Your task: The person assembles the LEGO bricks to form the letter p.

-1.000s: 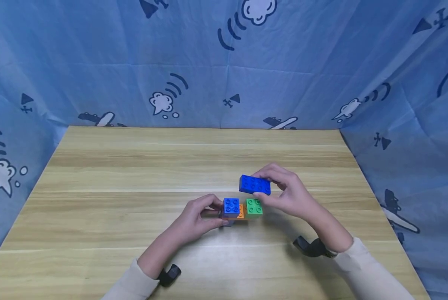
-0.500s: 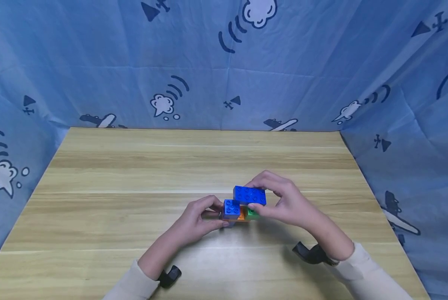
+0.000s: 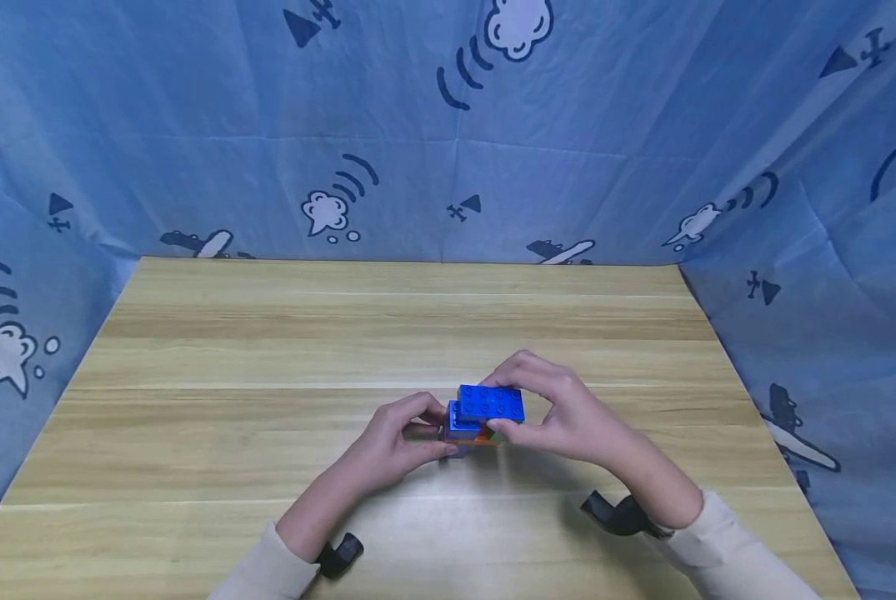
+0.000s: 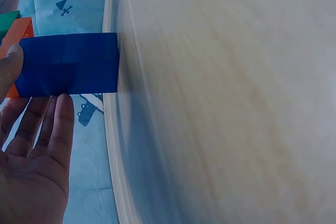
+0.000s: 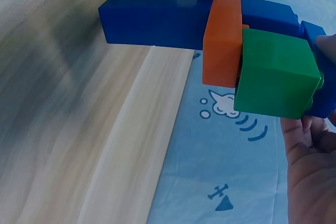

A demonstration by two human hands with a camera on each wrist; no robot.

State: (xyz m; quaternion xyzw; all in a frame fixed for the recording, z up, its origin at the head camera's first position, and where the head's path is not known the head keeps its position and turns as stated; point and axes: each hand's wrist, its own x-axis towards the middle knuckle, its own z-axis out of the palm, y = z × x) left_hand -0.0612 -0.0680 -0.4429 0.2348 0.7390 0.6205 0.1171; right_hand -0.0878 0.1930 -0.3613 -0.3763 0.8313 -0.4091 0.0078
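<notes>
My left hand [image 3: 395, 437] holds a small toy-brick build, its thumb at the joint between an orange brick [image 5: 223, 43] and a blue lower part [image 4: 73, 64]. On the orange brick sit a small blue brick [image 5: 270, 15] and, beside it, a green brick [image 5: 278, 72]. With thumb and fingers my right hand [image 3: 568, 408] pinches a long blue brick [image 3: 491, 403] from its far and near sides. That brick lies across the top of the green and small blue bricks, and green studs show at its underside in the right wrist view. From the head, it mostly covers the green brick.
The build is held above a wood-grain table [image 3: 267, 333]. Blue cloth [image 3: 387, 100] with cloud and airplane prints hangs behind the table and at both sides. Black straps [image 3: 620, 512] circle both wrists below light sleeves.
My right hand has brought the long blue brick left and toward me, down onto the top of the build, covering the green brick. The left hand has stayed almost still.
</notes>
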